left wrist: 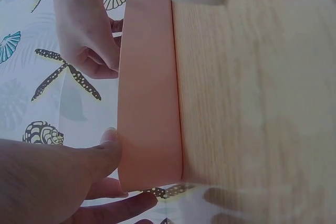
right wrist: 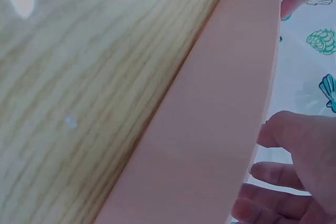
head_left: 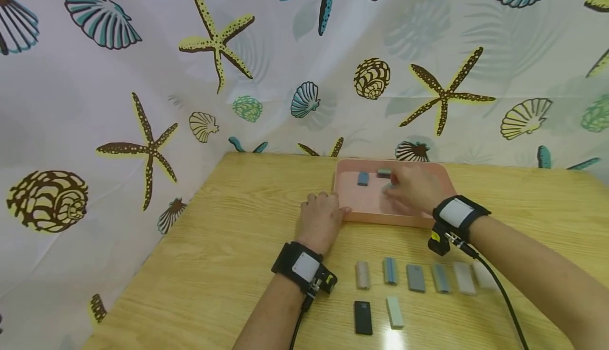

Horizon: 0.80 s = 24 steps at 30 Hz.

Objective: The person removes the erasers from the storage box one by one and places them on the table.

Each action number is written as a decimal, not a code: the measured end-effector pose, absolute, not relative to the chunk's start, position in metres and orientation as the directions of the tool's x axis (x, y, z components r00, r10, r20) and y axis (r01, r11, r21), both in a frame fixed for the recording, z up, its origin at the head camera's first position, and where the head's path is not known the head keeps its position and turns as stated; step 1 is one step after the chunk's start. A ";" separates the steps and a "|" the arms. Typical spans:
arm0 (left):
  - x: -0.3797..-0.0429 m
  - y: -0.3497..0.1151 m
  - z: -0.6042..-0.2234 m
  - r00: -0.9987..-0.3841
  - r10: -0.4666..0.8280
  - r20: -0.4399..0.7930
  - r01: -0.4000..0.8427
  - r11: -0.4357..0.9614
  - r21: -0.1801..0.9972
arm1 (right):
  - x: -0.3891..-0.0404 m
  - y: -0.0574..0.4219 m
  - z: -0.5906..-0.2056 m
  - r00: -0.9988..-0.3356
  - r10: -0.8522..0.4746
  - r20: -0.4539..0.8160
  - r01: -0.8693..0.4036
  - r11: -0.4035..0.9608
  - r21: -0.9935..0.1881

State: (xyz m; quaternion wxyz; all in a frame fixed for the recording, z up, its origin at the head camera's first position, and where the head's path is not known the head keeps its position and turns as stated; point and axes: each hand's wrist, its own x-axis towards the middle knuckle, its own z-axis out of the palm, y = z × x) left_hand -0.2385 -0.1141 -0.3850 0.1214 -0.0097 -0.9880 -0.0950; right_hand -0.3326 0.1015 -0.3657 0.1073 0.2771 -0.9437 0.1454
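Observation:
A shallow pink tray (head_left: 361,202) stands at the back of the wooden table. My left hand (head_left: 321,220) grips its front left corner, the thumb on the front rim and the fingers round the left side, also seen in the left wrist view. My right hand (head_left: 416,189) reaches over the front wall into the tray, fingers bent and pointing down. In the right wrist view the tray's wall (right wrist: 210,98) stands in front of that hand; whether its fingertips hold anything is hidden. Inside the tray lie a small blue block (head_left: 363,179) and a greenish block (head_left: 383,173), the latter beside the right fingers.
Nearer on the table (head_left: 238,244) lies a row of small blocks, with a beige one (head_left: 362,275), a striped blue one (head_left: 390,271), a grey one (head_left: 416,278) and whitish ones (head_left: 464,278). In front lie a black block (head_left: 363,318) and a pale green block (head_left: 394,312).

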 end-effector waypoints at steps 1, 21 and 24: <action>-0.239 -0.114 -0.385 -0.970 -0.003 0.242 0.043 0.982 0.185 | -0.330 0.101 -0.365 -0.824 -0.493 0.280 -0.555 0.802 -0.221; -0.236 -0.113 -0.383 -0.966 0.000 0.258 0.046 0.984 0.174 | -0.295 0.116 -0.355 -0.716 -0.580 0.389 -0.681 0.703 -0.204; -0.237 -0.113 -0.383 -0.967 0.001 0.256 0.048 0.983 0.178 | -0.288 0.119 -0.351 -0.708 -0.587 0.391 -0.690 0.693 -0.208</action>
